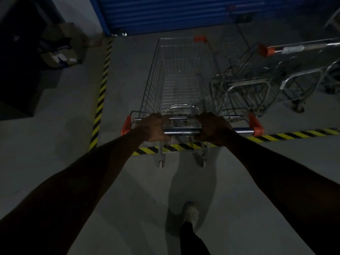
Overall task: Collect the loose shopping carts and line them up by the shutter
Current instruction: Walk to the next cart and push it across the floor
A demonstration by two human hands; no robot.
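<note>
Fingers [158, 117] of your left hand [152, 128] and right hand [214, 128] curl round the handle [181, 132] of the cart [156, 80], which points toward the blue shutter [165, 13].

Both arms stretched forward, left hand [153, 127] and right hand [213, 127] curled tight, knuckles up, set close together.

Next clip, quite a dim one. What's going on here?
A person holds a shopping cart by its handle bar, gripping it with the left hand and the right hand. The cart points at the blue shutter, and its basket is past the striped floor tape. Other carts stand to its right.
</note>
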